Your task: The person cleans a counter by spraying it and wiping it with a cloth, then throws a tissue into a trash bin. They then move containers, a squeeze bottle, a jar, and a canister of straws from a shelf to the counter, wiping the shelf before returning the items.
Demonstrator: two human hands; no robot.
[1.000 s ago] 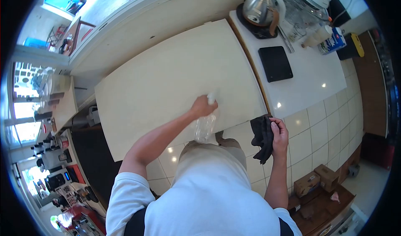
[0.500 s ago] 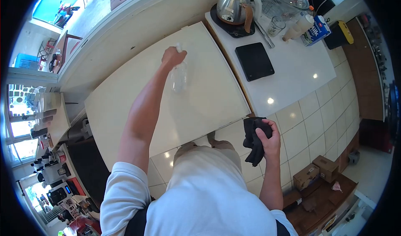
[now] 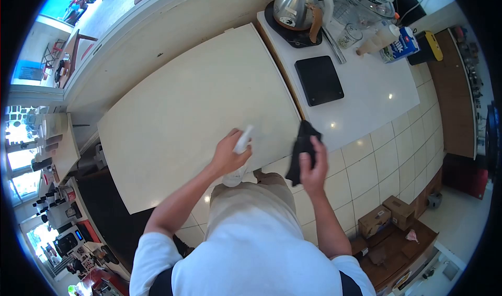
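My left hand (image 3: 227, 154) is closed around the neck of a clear spray bottle (image 3: 234, 177) with a white spray head. The bottle is tilted, its head pointing up and to the right, and its lower end overlaps the near edge of the cream tabletop (image 3: 178, 102). In my right hand (image 3: 315, 169) a bunched black cloth (image 3: 299, 157) hangs between thumb and fingers. That hand is just off the near right corner of the tabletop, by the white counter.
On the white counter (image 3: 371, 92) to the right lie a flat black scale (image 3: 319, 80) and a steel kettle (image 3: 294, 8) on its black base. A glass (image 3: 349, 36), a blue carton (image 3: 400, 46) and a yellow-black box (image 3: 426, 47) stand farther back. Cardboard boxes (image 3: 374, 220) sit low at right.
My left hand has drawn the spray bottle from the far part of the tabletop back to its near edge. The right hand has shifted slightly left and up with the black cloth.
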